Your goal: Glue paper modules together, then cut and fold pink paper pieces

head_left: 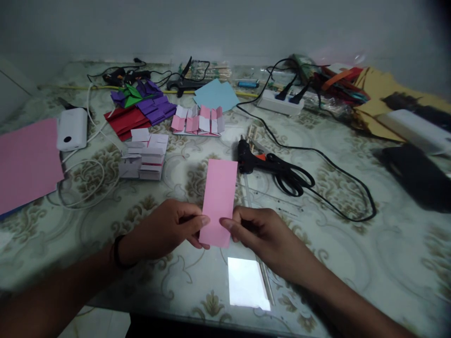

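A plain pink paper strip [219, 197] is held upright between both hands, above the patterned tabletop. My left hand [176, 225] pinches its lower left edge, thumb in front and fingers behind. On the lower right, my right hand [259, 232] grips the strip the same way, its thumb lying on the front. Just beyond the strip to the right lie a black glue gun [246, 157] and black-handled scissors [299, 178]. Folded white paper pieces [144, 157] sit beyond my left hand, and pink-and-white folded pieces [198, 121] stand farther back.
Pink sheets [28, 162] and a white power bank [72, 129] with a cable lie left. Purple folded papers [157, 109], red paper [128, 122] and light blue sheets [216, 95] are at the back. A power strip [280, 103], yellow paper [378, 89] and a dark object [417, 176] are right.
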`<move>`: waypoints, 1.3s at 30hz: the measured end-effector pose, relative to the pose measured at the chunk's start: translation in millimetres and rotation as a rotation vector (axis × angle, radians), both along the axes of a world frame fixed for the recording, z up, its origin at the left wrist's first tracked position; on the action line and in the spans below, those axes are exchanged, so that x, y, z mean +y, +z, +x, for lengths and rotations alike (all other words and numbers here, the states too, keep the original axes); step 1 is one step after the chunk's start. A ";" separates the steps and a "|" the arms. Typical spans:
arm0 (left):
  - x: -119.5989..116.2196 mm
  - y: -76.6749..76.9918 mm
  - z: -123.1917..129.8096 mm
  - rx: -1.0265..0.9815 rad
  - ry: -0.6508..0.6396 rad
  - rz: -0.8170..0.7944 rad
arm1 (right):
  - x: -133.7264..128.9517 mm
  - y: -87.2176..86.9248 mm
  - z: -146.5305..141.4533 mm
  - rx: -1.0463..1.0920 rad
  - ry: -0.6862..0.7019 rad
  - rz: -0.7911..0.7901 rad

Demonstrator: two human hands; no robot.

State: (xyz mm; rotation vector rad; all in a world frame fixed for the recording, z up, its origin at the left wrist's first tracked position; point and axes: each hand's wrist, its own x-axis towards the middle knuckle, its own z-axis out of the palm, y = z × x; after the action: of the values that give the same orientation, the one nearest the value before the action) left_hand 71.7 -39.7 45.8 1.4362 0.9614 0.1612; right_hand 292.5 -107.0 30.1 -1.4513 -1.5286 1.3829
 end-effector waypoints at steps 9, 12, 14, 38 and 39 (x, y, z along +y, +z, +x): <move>0.0 -1.6 -0.1 0.017 0.029 0.039 | -1.8 -0.3 0.3 -0.034 0.066 -0.044; -0.2 -0.2 0.6 0.027 0.043 0.025 | -1.7 -1.5 0.1 -0.065 0.056 -0.021; 0.2 -1.1 0.4 -0.005 0.033 -0.024 | -1.2 -1.7 -0.3 -0.064 0.048 -0.007; 1.5 -3.0 1.2 -0.064 0.042 -0.096 | -0.1 0.8 -3.9 -0.115 0.064 0.052; 1.0 -1.9 1.2 -0.060 0.041 -0.095 | -0.3 0.7 -4.2 -0.108 0.065 0.044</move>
State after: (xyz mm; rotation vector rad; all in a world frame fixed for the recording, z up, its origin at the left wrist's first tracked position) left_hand 72.9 -38.7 44.0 1.3180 0.9377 0.1860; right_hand 288.3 -107.3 30.8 -1.4820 -1.6770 1.3189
